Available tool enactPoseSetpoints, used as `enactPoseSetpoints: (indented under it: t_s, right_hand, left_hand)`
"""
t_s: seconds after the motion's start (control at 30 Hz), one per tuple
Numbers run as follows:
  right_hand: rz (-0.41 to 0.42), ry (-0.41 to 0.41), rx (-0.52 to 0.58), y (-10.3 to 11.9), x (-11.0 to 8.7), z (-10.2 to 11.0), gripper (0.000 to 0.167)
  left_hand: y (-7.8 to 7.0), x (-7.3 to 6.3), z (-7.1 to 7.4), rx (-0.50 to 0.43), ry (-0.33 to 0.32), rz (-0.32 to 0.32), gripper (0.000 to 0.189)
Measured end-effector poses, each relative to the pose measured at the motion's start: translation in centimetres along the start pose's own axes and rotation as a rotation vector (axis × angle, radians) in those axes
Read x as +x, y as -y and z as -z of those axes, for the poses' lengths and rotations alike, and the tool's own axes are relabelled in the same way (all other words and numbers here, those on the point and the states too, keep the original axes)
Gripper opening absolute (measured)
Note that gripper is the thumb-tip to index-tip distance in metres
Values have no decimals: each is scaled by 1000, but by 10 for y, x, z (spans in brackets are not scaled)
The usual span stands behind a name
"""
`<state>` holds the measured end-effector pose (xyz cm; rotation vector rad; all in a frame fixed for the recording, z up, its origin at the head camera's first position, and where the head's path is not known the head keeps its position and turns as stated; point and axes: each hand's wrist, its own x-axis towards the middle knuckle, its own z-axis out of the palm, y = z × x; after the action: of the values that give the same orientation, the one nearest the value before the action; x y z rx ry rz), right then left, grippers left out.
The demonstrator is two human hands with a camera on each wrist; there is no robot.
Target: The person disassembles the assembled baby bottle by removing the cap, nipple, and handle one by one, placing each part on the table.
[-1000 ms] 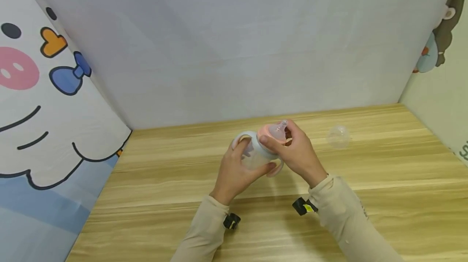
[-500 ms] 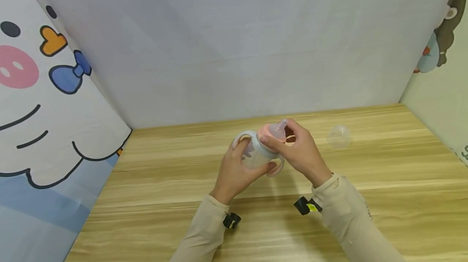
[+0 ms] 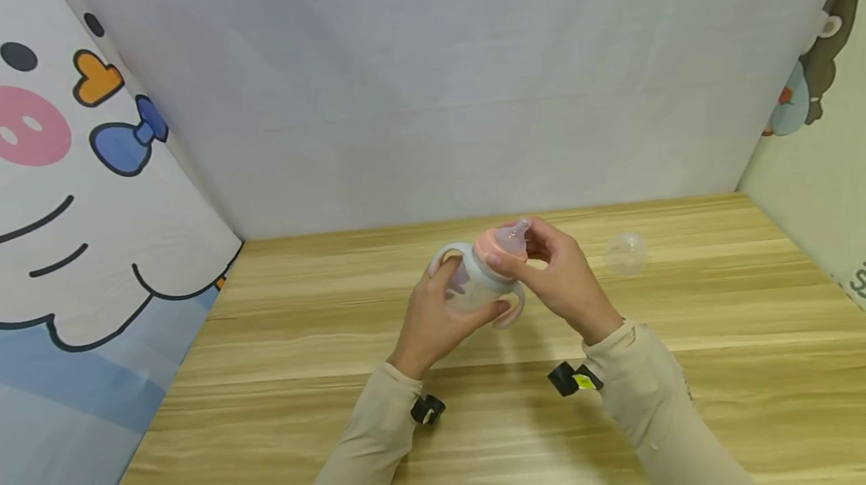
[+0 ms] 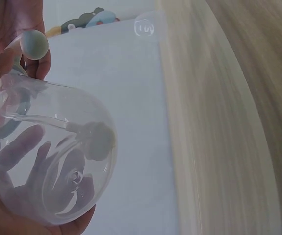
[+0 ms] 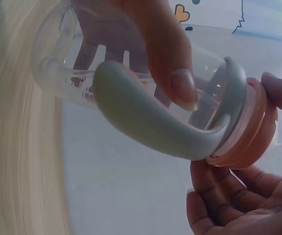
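Note:
Between my hands is a clear baby bottle (image 3: 475,294), tilted with its top toward the upper right. My left hand (image 3: 431,319) grips its body, fingers and thumb curled around it. My right hand (image 3: 567,280) pinches the pink collar (image 5: 258,129), which sits at the bottle's mouth. A clear nipple (image 3: 512,235) sticks up from this collar. Two curved handles extend from a pale grey-blue ring; one handle (image 5: 145,120) shows large in the right wrist view. Inside the bottle, the left wrist view reveals a straw with a pale weighted end (image 4: 100,141).
A clear dome-shaped cap (image 3: 627,253) lies on the wood-grain table (image 3: 304,319), right of the hands. Behind the table rises a plain pale wall (image 3: 433,94). Printed cartoon panels (image 3: 61,244) stand at the sides.
My right wrist has shifted slightly right and turned a little, its fingers still on the collar. My left hand and the bottle stay almost in place.

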<state>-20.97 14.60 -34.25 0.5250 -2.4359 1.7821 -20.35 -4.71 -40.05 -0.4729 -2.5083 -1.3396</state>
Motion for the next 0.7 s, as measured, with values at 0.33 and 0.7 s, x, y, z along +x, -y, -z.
enactPoseSetpoints:
  t_s: [0.33,0.7]
  right_hand:
    - [49,-15,42,0,-2,3,37]
    - [93,-48,83,0,-1,3,35]
  left_hand:
    - [-1,1,0,-34,15,-7,53]
    - [3,0,0,-39,19,3,54]
